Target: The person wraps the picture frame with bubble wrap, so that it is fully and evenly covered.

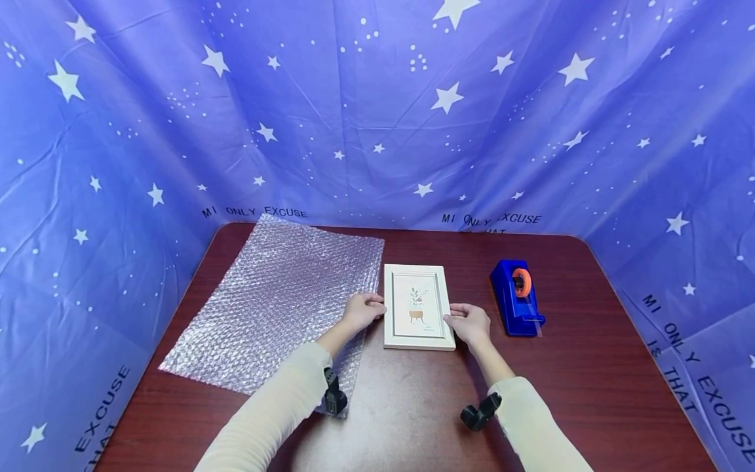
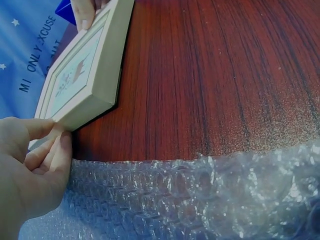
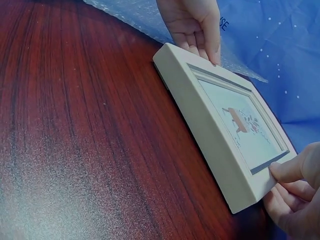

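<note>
A cream picture frame (image 1: 419, 341) with a potted-plant print lies face up at mid-table, held from both sides. My left hand (image 1: 361, 311) grips its left edge with thumb and fingers; the left wrist view shows the thumb (image 2: 40, 128) at the frame's upper rim. On the opposite edge my right hand (image 1: 470, 323) pinches the frame, its thumb (image 3: 287, 170) on the front face and the other fingers partly hidden at the side and below. Whether the frame is slightly raised off the wood, I cannot tell.
A sheet of bubble wrap (image 1: 283, 295) lies flat on the left, reaching under my left forearm. To the right stands a blue tape dispenser (image 1: 512, 301) with an orange roll. Starry blue curtains (image 1: 354, 98) surround the dark red wooden table (image 1: 590, 367).
</note>
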The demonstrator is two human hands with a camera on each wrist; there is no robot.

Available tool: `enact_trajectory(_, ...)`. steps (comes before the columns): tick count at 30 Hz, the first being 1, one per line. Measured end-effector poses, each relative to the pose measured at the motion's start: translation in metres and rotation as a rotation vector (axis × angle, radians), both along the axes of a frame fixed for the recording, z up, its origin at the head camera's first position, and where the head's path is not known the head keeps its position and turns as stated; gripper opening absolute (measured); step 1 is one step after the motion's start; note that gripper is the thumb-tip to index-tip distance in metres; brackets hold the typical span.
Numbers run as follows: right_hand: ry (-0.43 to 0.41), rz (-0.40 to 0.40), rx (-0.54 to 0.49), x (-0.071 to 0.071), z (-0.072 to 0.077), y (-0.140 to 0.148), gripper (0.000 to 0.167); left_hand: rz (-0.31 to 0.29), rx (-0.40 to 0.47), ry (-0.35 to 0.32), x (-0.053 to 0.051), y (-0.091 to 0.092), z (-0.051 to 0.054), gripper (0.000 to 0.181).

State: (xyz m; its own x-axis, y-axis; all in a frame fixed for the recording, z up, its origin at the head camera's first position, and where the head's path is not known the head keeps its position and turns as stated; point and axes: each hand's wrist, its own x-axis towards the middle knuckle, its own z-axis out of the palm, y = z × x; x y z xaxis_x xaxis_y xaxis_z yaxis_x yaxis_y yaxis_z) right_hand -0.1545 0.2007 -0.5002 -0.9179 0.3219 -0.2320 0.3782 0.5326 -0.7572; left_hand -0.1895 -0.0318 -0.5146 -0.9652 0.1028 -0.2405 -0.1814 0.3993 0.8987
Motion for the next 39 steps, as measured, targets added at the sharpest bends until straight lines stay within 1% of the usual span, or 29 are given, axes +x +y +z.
enact_trajectory(2, 0.002, -0.002, 0.014, 0.0, 0.0, -0.001, 0.032, -0.011, -0.033, 0.023, 0.0, -0.001, 0.001, 0.026)
enact_trajectory(8, -0.001, -0.033, 0.047, 0.001, 0.002, -0.005, 0.031, -0.101, -0.145, 0.118, 0.006, -0.001, 0.008, 0.032)
enact_trajectory(10, -0.009, -0.05, 0.039, 0.002, 0.003, -0.005, 0.032, -0.12, -0.153, 0.13, 0.007, 0.0, 0.009, 0.035)
enact_trajectory(14, -0.014, -0.079, 0.019, 0.003, 0.002, -0.005, 0.031, -0.117, -0.153, 0.156, 0.007, 0.002, 0.008, 0.037)
enact_trajectory(18, 0.008, -0.088, 0.015, 0.003, -0.001, -0.004, 0.028, -0.101, -0.127, 0.207, 0.005, 0.004, 0.009, 0.036)
enact_trajectory(20, 0.017, -0.086, 0.01, 0.003, -0.001, -0.004, 0.028, -0.091, -0.113, 0.219, 0.003, 0.005, 0.009, 0.035)
enact_trajectory(22, 0.02, -0.083, 0.0, 0.004, 0.0, -0.005, 0.029, -0.078, -0.104, 0.208, 0.003, 0.007, 0.009, 0.035)
enact_trajectory(27, 0.017, -0.091, -0.039, 0.006, 0.001, -0.007, 0.03, -0.036, -0.061, 0.155, 0.003, 0.009, 0.008, 0.037)
enact_trajectory(29, 0.013, -0.096, -0.045, 0.006, 0.0, -0.008, 0.03, -0.016, -0.033, 0.142, 0.003, 0.01, 0.007, 0.038)
enact_trajectory(31, 0.011, -0.097, -0.052, 0.006, 0.0, -0.008, 0.031, -0.001, 0.008, 0.133, 0.003, 0.01, 0.007, 0.039)
enact_trajectory(34, 0.017, -0.097, -0.067, 0.007, 0.001, -0.009, 0.031, 0.023, 0.094, 0.117, 0.002, 0.01, 0.006, 0.039)
enact_trajectory(36, 0.029, -0.103, -0.087, 0.007, 0.001, -0.009, 0.031, 0.04, 0.167, 0.1, 0.001, 0.01, 0.006, 0.039)
enact_trajectory(39, 0.057, -0.12, -0.131, 0.007, 0.0, -0.009, 0.032, 0.074, 0.238, 0.095, 0.0, 0.01, 0.006, 0.036)
